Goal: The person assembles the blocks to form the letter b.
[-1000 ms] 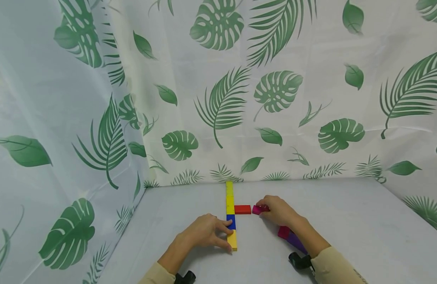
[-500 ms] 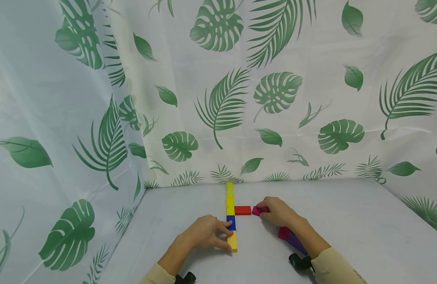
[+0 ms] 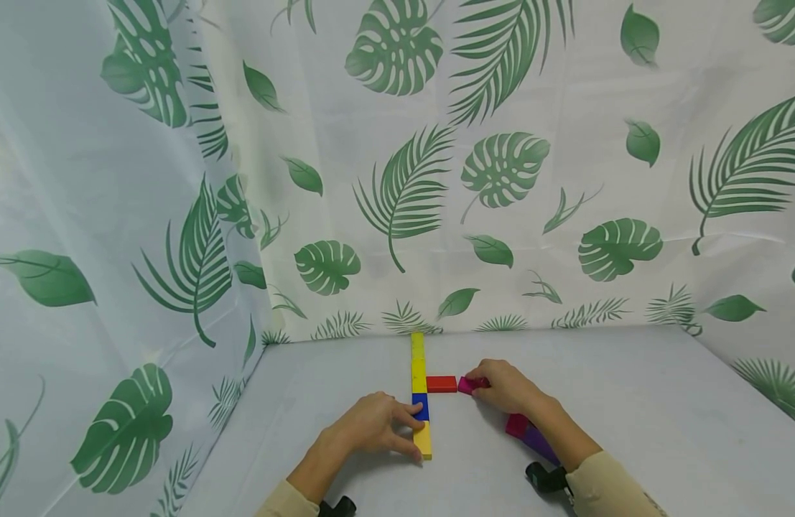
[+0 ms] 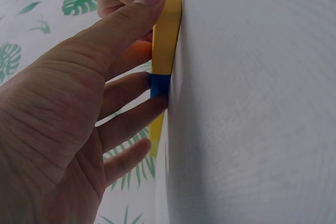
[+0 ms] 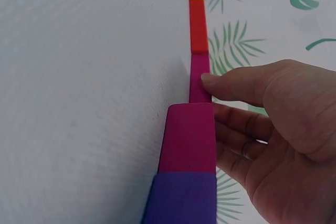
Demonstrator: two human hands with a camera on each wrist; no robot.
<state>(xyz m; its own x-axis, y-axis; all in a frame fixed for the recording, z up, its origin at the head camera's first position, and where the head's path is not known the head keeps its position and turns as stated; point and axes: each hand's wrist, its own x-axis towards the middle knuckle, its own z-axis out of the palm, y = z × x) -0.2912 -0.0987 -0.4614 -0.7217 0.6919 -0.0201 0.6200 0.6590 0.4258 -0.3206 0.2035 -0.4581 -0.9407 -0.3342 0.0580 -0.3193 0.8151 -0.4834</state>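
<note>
Right hand [image 3: 505,386] pinching magenta block [image 3: 465,385] flat on tabletop [image 3: 630,416] beside red block [image 3: 442,383]; left hand [image 3: 371,425], fingers straight, steadying yellow-and-blue row [image 3: 419,388]; best slid flush, gently.

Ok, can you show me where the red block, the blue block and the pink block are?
red block [image 3: 442,383], head view, middle of its top face
blue block [image 3: 421,406], head view, its visible top beside the fingertips
pink block [image 3: 465,385], head view, the end left of the fingers

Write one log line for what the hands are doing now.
left hand steadies block row | right hand pinches pink block beside red block
</note>
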